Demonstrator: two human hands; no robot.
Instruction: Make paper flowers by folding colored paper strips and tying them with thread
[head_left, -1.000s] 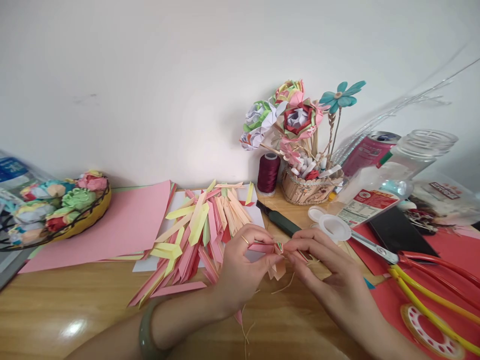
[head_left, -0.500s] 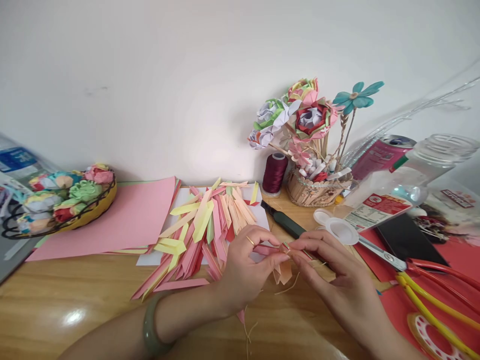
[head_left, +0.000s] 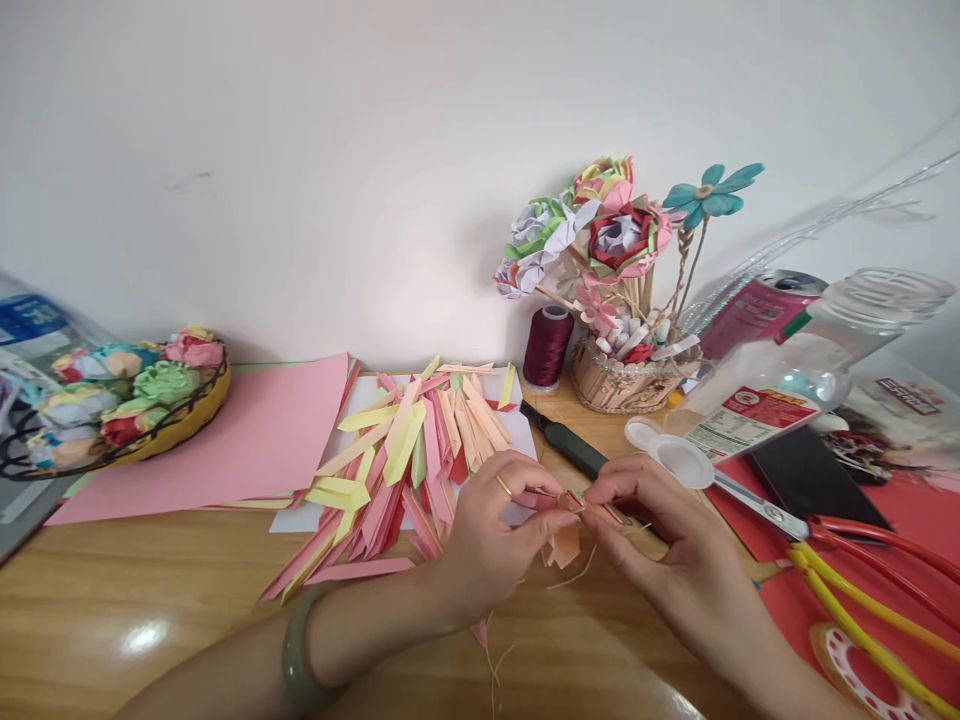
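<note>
Between both hands, above the front of the table, is a small stack of folded paper strips (head_left: 573,499) with coloured edges. My left hand (head_left: 491,540) pinches its left part with thumb and forefinger. The right part is pinched by my right hand (head_left: 667,550). Just below the fingertips shows a peach folded paper piece (head_left: 562,548); whether it belongs to the stack I cannot tell. A thin straw-coloured strand (head_left: 576,578) curves down beside it. More loose strands (head_left: 495,665) lie under my left wrist. Fingers cover most of the held paper.
Folded paper strips (head_left: 382,510) lie heaped left of my hands, beside pink sheets (head_left: 247,430). Behind stand a thread spool (head_left: 548,348) and a basket (head_left: 630,380) of paper flowers. A dark green-handled cutter (head_left: 574,448), scissors (head_left: 765,510), a tape roll (head_left: 862,665) and a plastic jar (head_left: 780,375) are on the right.
My fingers have shifted slightly around the small paper stack, and more of its striped edge shows between them. Both hands keep their pinch; the view has moved a little.
</note>
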